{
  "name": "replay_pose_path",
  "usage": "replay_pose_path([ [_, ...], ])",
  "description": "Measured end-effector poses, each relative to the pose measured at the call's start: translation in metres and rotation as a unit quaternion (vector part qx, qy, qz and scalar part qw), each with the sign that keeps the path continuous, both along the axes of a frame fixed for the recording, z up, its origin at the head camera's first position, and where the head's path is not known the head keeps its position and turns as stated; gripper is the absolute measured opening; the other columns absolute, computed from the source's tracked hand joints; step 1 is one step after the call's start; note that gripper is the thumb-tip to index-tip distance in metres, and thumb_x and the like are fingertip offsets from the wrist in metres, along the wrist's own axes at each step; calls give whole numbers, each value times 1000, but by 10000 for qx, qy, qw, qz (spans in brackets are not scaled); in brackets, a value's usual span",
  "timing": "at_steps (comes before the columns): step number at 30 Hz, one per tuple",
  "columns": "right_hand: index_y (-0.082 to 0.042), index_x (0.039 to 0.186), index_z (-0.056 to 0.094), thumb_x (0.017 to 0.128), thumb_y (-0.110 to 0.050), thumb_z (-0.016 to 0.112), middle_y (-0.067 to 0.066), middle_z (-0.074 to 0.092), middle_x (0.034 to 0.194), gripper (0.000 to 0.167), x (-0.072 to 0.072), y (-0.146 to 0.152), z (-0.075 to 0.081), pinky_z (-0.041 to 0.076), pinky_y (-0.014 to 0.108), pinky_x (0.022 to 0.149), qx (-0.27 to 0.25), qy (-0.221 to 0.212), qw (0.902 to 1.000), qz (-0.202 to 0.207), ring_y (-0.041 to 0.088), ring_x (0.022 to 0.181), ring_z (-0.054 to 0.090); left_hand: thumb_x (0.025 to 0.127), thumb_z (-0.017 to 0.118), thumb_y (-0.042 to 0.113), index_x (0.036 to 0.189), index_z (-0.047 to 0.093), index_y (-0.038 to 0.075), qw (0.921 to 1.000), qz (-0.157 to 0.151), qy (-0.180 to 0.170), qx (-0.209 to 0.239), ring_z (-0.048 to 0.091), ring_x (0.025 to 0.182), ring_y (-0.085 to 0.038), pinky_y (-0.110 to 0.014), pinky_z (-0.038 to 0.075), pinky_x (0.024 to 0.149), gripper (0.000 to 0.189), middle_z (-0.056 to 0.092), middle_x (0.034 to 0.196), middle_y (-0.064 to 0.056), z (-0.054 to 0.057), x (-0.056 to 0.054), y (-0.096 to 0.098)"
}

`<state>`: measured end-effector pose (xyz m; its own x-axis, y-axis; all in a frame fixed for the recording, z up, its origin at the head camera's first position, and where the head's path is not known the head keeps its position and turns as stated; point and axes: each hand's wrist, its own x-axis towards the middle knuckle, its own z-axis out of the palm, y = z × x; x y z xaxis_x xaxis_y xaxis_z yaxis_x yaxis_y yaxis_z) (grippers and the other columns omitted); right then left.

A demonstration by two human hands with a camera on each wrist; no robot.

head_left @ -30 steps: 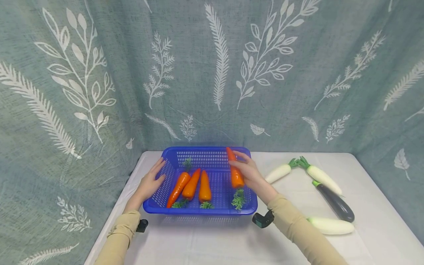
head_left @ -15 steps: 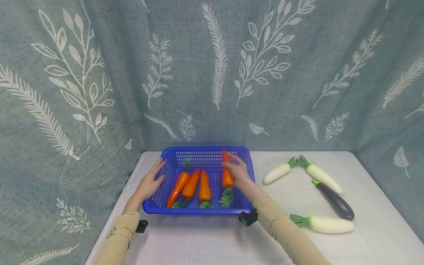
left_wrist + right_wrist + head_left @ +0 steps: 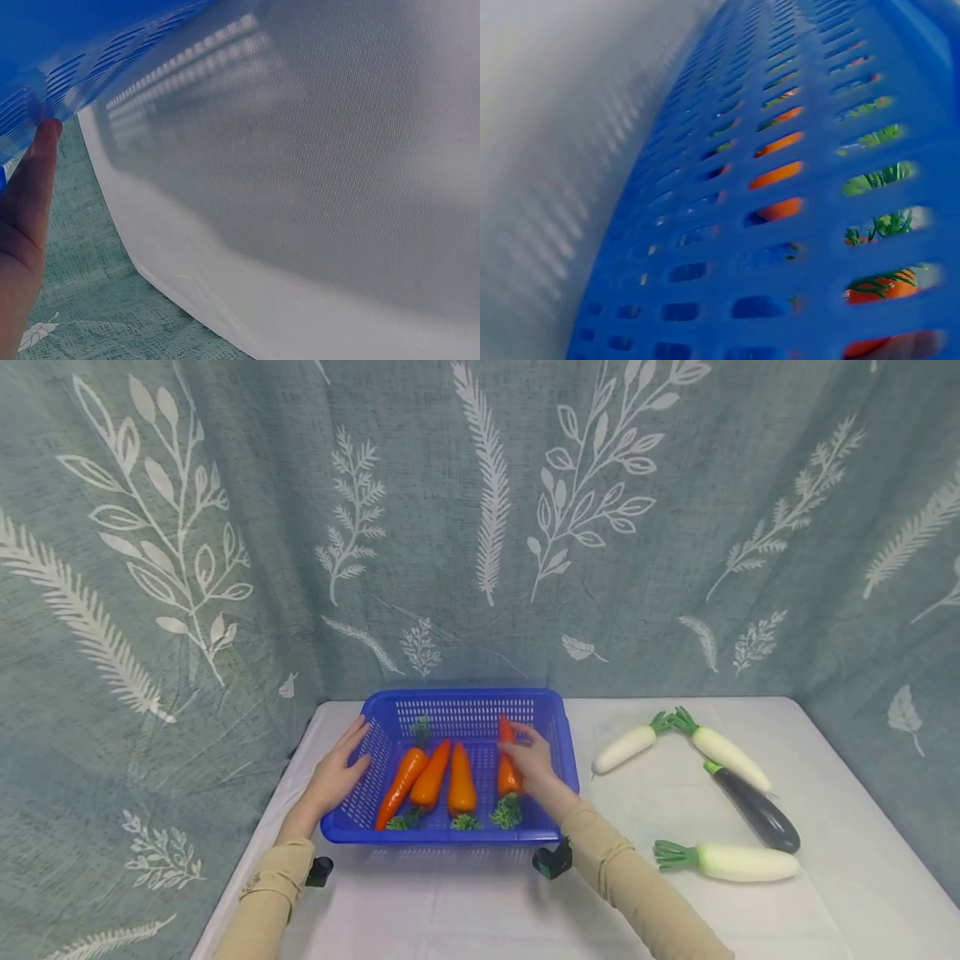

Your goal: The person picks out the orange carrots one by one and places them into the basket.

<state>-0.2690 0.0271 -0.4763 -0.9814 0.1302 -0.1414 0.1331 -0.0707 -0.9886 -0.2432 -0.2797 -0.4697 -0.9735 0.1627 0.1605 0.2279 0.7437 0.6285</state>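
Observation:
My right hand (image 3: 531,760) holds an orange carrot (image 3: 508,773) low inside the blue basket (image 3: 442,837), at its right end. The carrot points away from me, its green leaves toward the front wall. My left hand (image 3: 335,777) rests against the basket's left side with fingers extended; one finger (image 3: 46,139) touches the slotted outer wall in the left wrist view. Three more carrots lie in the basket's left half: a left one (image 3: 402,787), a middle one (image 3: 431,777) and another (image 3: 462,781). Through the slots in the right wrist view, parts of carrots (image 3: 780,172) show.
On the white table (image 3: 480,902), to the right of the basket, lie three white radishes (image 3: 626,750) with green tops and a dark eggplant (image 3: 757,810). A grey-green leaf-patterned curtain (image 3: 435,527) hangs behind and on both sides.
My right hand has moved left and down into the basket with the carrot. My left hand stays at the basket's left side. The front radish's leaves have come into full view.

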Motion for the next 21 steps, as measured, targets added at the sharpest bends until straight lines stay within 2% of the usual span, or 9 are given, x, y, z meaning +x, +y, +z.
replay_pose_path([
  [2,-11,121,64,76,0,69,19,64,101,47,-19,2,-31,56,34,68,132,125,9998,89,22,79,62,96,45,9,147,28,-2,10000,-1,-8,0,21,141,-45,-60,20,113,55,17,157,-20,0,0,0],
  [4,-18,115,67,72,-1,70,15,63,91,46,-41,4,-68,55,33,60,239,320,9990,208,22,72,61,96,45,9,147,28,-2,10000,-2,-24,16,21,141,-45,-60,20,113,55,17,157,-20,1,0,1],
  [7,-21,116,67,70,-4,72,15,64,88,50,-64,3,-108,54,35,56,574,184,9976,339,23,68,60,96,45,8,147,28,-2,10000,5,-52,24,21,141,-45,-60,20,113,55,17,157,-19,1,1,0],
  [9,-20,117,67,69,-4,73,17,65,92,52,-63,2,-112,53,34,56,825,214,9956,378,24,69,60,96,45,9,147,27,-2,10000,19,-68,10,21,141,-45,-60,20,113,55,17,158,-19,2,1,0],
  [11,-18,119,66,68,-4,74,18,65,101,53,-58,1,-108,53,34,61,1121,138,9928,389,24,75,59,96,45,9,147,27,-2,10000,28,-61,-4,21,141,-45,-61,20,113,55,17,157,-19,2,1,0],
  [13,-17,118,67,68,-3,73,20,63,107,52,-63,-1,-117,53,33,64,1344,71,9903,342,26,80,59,96,45,8,147,27,-2,10000,30,-57,-11,21,141,-45,-60,20,113,55,17,157,-20,2,1,0],
  [16,-21,118,67,66,-2,75,18,61,116,56,-93,-1,-159,53,35,70,1461,-182,9886,306,28,90,59,96,45,8,147,28,-3,10000,26,-47,-2,21,141,-45,-60,20,113,55,17,157,-20,3,1,1],
  [19,-28,112,69,58,-4,80,14,62,116,60,-136,0,-221,52,34,69,1472,-315,9883,261,27,92,59,96,45,9,147,28,-2,10000,30,-79,20,20,142,-45,-60,19,113,55,17,157,-20,3,2,2],
  [21,-32,109,69,54,-7,83,11,62,116,62,-151,2,-243,52,34,70,1392,-432,9887,353,26,95,59,96,44,9,147,27,-2,9999,37,-102,26,20,142,-45,-60,19,113,55,17,158,-19,3,2,2],
])
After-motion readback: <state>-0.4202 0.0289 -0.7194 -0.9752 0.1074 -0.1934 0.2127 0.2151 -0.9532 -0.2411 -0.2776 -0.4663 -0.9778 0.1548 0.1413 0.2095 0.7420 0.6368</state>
